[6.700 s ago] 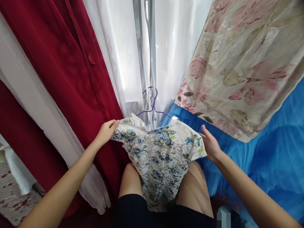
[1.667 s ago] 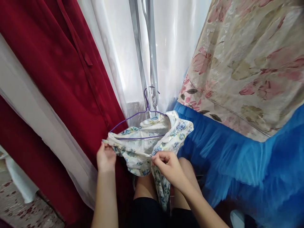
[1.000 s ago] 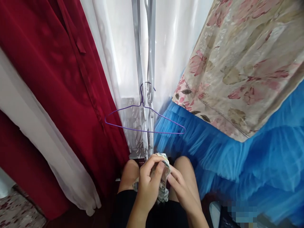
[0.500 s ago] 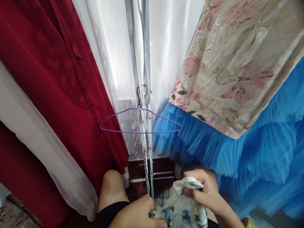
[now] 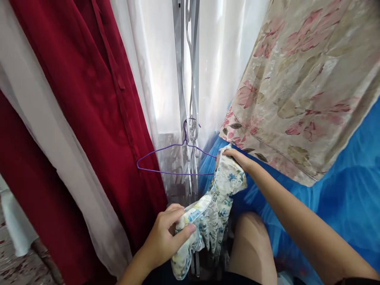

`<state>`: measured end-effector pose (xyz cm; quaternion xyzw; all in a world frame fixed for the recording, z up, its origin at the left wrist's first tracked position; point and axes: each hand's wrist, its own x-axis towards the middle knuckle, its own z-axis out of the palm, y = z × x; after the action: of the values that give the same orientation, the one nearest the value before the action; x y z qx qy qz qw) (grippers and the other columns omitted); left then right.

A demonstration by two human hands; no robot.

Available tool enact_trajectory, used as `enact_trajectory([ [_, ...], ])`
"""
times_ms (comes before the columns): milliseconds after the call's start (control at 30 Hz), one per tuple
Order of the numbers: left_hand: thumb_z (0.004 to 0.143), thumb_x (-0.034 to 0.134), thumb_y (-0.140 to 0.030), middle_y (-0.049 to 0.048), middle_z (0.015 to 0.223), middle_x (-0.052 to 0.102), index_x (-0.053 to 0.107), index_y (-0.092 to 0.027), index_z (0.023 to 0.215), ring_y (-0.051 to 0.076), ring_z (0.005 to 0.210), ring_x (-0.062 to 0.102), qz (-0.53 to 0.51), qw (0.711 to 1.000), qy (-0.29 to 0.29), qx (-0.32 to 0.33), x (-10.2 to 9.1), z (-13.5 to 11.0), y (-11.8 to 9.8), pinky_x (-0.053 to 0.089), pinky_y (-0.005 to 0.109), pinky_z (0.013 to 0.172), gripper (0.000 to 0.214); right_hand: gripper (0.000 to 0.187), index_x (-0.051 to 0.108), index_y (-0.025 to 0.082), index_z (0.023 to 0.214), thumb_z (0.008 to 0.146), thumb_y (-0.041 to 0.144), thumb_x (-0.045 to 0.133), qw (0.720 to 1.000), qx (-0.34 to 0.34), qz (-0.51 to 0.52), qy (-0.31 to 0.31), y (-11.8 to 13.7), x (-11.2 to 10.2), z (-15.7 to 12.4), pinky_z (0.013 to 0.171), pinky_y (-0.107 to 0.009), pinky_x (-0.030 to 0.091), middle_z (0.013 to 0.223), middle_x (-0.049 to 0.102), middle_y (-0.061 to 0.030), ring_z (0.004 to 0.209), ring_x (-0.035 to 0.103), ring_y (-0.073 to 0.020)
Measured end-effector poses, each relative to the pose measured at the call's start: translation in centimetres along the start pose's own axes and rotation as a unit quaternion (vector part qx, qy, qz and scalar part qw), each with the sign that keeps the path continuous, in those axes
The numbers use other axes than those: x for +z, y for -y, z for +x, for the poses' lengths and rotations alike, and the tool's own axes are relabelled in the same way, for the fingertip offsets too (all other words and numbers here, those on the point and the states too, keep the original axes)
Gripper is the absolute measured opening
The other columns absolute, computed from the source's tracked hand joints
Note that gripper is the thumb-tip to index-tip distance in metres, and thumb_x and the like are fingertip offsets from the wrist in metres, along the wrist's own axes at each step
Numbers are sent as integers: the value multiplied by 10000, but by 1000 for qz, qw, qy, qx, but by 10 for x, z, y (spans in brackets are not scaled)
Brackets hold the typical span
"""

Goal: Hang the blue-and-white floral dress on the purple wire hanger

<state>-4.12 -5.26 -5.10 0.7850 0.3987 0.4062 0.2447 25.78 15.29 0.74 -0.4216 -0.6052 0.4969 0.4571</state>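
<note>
A purple wire hanger (image 5: 166, 172) hangs by its hook from the metal rack in front of me. Between my hands is a small white garment (image 5: 218, 198) with a blue and yellow floral print. My right hand (image 5: 233, 156) grips its upper right part, which covers the hanger's right end; whether the hanger's tip is inside the cloth I cannot tell. Lower and to the left, my left hand (image 5: 172, 227) pinches the garment's other side between thumb and fingers, below the hanger's bar.
A grey metal rack (image 5: 179, 47) stands upright in the middle, before white curtains (image 5: 160, 79). Red fabric (image 5: 89, 118) hangs at left. At right hang a beige floral cloth (image 5: 297, 91) and blue tulle (image 5: 350, 190). My bare knee (image 5: 251, 237) is below.
The garment has risen from my lap and spread out between my hands. My right hand has moved up to the hanger's right end; my left hand has also risen. The view has shifted slightly.
</note>
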Motion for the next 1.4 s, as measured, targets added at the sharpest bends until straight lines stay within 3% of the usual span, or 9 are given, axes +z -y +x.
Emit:
enact_trajectory([
  [100, 875, 663, -339, 35, 739, 555, 567, -192, 692, 200, 782, 565, 20, 999, -48, -13, -17, 4, 9, 442, 282, 685, 253, 253, 666, 155, 719, 616, 332, 814, 993, 51, 56, 88, 6, 22, 6, 620, -296, 498, 654, 675, -33, 608, 622, -182],
  [267, 781, 697, -236, 48, 824, 635, 657, -195, 701, 213, 800, 582, 79, 990, -98, -61, -70, 7, 61, 454, 284, 736, 98, 278, 715, 137, 786, 656, 344, 848, 993, 10, 45, 112, 14, 22, -10, 603, -259, 497, 708, 717, -32, 628, 643, -169],
  [467, 801, 705, -442, 16, 733, 685, 732, -193, 709, 220, 753, 604, 57, 982, 80, -161, -129, 36, 111, 466, 273, 722, 267, 346, 779, 139, 883, 665, 396, 857, 986, 52, -11, 156, 24, 17, -19, 672, -290, 532, 863, 775, -78, 750, 692, -215],
  [700, 680, 724, -167, 72, 991, 758, 718, -213, 737, 260, 969, 577, 137, 980, -120, -81, -182, 119, 136, 404, 336, 994, 74, 313, 787, 145, 912, 757, 416, 810, 976, 85, -28, 200, 36, 28, -27, 700, -301, 558, 889, 780, -76, 820, 712, -237],
  [867, 672, 592, -70, 71, 1061, 741, 616, -211, 669, 281, 1031, 517, 232, 966, -104, -42, -178, 150, 128, 340, 399, 1049, 143, 271, 790, 157, 974, 768, 333, 806, 970, 151, 22, 187, 39, 28, -29, 868, -396, 594, 973, 789, -102, 995, 734, -304],
  [1000, 761, 538, -176, 114, 1196, 719, 617, -188, 728, 291, 1141, 572, 47, 993, -110, 2, -152, 161, 102, 389, 410, 1030, 86, 235, 785, 145, 936, 777, 316, 766, 971, 180, 76, 139, 29, 31, -27, 856, -417, 599, 940, 797, -125, 915, 754, -317],
  [1133, 724, 552, -179, 91, 977, 739, 577, -177, 823, 230, 948, 661, -129, 983, -129, -14, -133, 167, 76, 477, 313, 816, 102, 280, 776, 125, 889, 866, 369, 640, 961, 208, 130, 132, 25, 39, -22, 779, -398, 603, 814, 790, -129, 742, 751, -273],
  [1267, 657, 655, -177, -24, 598, 567, 555, -173, 747, 128, 556, 511, -58, 967, -169, -183, -138, 163, 64, 372, 232, 550, 135, 418, 785, 146, 930, 907, 528, 617, 960, 220, 67, 159, 33, 28, -28, 785, -365, 604, 920, 801, -140, 842, 759, -274],
  [1400, 702, 683, -333, -19, 571, 543, 598, -159, 712, 130, 514, 472, -41, 955, -93, -278, -144, 147, 62, 347, 235, 500, 194, 411, 796, 157, 940, 785, 537, 787, 976, 148, -13, 158, 24, -2, -57, 718, -315, 599, 930, 805, -114, 803, 751, -260],
])
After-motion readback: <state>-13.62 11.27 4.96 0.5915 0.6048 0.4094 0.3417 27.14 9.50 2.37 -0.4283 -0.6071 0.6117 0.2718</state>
